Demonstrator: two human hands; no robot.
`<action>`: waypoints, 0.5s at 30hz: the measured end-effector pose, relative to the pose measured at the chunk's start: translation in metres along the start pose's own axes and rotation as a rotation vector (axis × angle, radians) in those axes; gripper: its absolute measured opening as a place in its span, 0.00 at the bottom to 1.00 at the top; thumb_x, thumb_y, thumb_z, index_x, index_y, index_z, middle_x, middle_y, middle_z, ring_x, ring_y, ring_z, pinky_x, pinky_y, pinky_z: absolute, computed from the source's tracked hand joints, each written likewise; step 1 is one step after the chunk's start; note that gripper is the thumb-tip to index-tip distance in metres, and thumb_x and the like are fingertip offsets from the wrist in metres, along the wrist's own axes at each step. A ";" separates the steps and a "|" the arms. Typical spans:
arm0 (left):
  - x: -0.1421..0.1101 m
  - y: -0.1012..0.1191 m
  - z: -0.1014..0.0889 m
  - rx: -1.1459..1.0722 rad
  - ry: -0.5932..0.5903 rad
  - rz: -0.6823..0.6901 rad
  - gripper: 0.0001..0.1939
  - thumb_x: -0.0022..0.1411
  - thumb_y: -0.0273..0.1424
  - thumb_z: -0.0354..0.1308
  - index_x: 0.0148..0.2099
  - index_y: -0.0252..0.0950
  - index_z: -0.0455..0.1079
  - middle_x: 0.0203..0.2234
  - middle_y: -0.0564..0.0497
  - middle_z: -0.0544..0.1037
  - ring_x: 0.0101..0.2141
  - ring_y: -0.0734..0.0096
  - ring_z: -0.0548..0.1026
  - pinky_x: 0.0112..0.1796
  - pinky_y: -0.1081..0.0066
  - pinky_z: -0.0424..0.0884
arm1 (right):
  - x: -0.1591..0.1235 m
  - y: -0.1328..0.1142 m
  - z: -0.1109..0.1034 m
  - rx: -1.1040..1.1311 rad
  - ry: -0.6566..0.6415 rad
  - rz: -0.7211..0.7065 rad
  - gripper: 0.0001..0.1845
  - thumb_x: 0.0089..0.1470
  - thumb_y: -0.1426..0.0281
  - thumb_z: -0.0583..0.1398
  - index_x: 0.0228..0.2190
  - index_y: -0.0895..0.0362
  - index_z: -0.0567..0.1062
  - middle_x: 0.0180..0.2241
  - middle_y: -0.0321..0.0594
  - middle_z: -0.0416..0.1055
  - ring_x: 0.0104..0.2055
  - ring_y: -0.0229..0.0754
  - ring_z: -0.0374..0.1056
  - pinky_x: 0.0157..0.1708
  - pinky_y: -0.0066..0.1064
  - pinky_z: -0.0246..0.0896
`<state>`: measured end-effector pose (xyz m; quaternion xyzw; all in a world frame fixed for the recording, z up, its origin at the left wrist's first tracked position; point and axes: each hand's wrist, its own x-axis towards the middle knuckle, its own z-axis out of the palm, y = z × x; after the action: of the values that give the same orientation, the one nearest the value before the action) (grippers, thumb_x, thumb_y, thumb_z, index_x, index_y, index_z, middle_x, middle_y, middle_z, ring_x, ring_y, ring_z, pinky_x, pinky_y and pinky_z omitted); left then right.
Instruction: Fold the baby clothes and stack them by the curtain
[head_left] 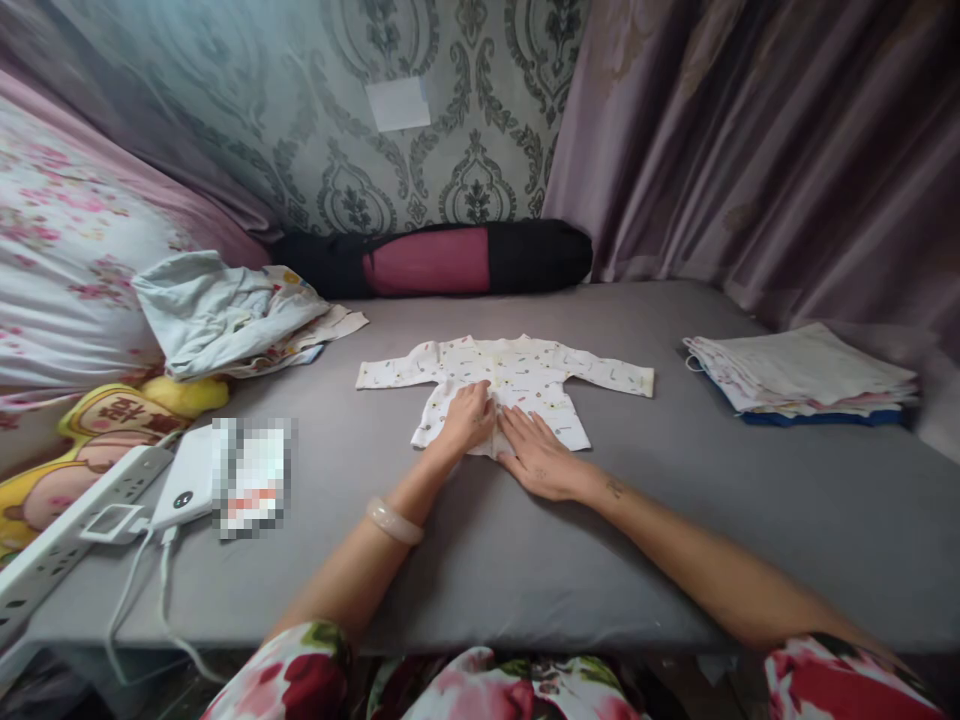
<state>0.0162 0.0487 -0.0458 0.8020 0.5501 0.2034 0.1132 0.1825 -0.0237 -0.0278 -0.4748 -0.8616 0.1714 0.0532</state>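
A small white long-sleeved baby shirt with a scattered tiny print lies spread on the grey-covered surface, its sleeves stretched out to both sides. At the lower middle of its front, my left hand is closed, fingers drawn together on the cloth; a pale bangle circles that wrist. Beside it, my right hand rests flat on the shirt's lower front with its fingers extended. The bottom hem between the hands is partly covered.
Folded clothes are stacked at the right. A loose clothes pile lies at the left. A power strip, a white charger with cables and a yellow plush occupy the near left. A black-and-maroon roll lines the back wall.
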 end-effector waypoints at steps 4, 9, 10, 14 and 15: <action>0.018 0.020 0.005 -0.038 -0.024 0.017 0.19 0.62 0.25 0.48 0.55 0.31 0.62 0.51 0.38 0.72 0.54 0.58 0.68 0.54 0.58 0.64 | -0.013 -0.004 -0.023 0.265 -0.069 -0.159 0.28 0.61 0.60 0.50 0.58 0.59 0.65 0.62 0.49 0.58 0.64 0.49 0.53 0.63 0.42 0.47; 0.036 0.039 0.011 0.019 -0.077 0.011 0.23 0.62 0.25 0.48 0.60 0.29 0.58 0.62 0.34 0.61 0.64 0.51 0.54 0.60 0.49 0.53 | 0.006 0.025 -0.048 0.502 0.242 0.120 0.20 0.62 0.65 0.48 0.39 0.57 0.78 0.39 0.41 0.78 0.42 0.42 0.73 0.45 0.32 0.65; 0.039 0.041 0.013 0.034 -0.087 0.005 0.24 0.63 0.27 0.47 0.61 0.28 0.57 0.63 0.33 0.58 0.65 0.50 0.51 0.61 0.48 0.51 | 0.014 0.034 -0.050 0.443 0.389 0.196 0.19 0.62 0.67 0.49 0.40 0.57 0.77 0.40 0.41 0.78 0.44 0.42 0.73 0.47 0.32 0.64; 0.042 0.044 0.024 0.088 -0.091 -0.032 0.27 0.68 0.36 0.43 0.63 0.26 0.56 0.64 0.32 0.55 0.66 0.48 0.49 0.61 0.47 0.48 | 0.049 0.064 -0.045 0.192 0.422 0.322 0.20 0.61 0.70 0.49 0.49 0.58 0.74 0.49 0.44 0.74 0.50 0.43 0.70 0.52 0.32 0.61; 0.042 0.043 0.027 0.103 -0.084 -0.040 0.28 0.68 0.37 0.42 0.64 0.26 0.55 0.64 0.32 0.55 0.65 0.48 0.49 0.61 0.47 0.48 | 0.057 0.069 -0.043 0.136 0.368 0.316 0.20 0.62 0.71 0.49 0.50 0.58 0.74 0.51 0.45 0.73 0.53 0.43 0.68 0.54 0.32 0.59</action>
<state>0.0774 0.0728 -0.0441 0.8035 0.5705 0.1387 0.0989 0.2178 0.0686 -0.0157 -0.6221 -0.7389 0.1461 0.2134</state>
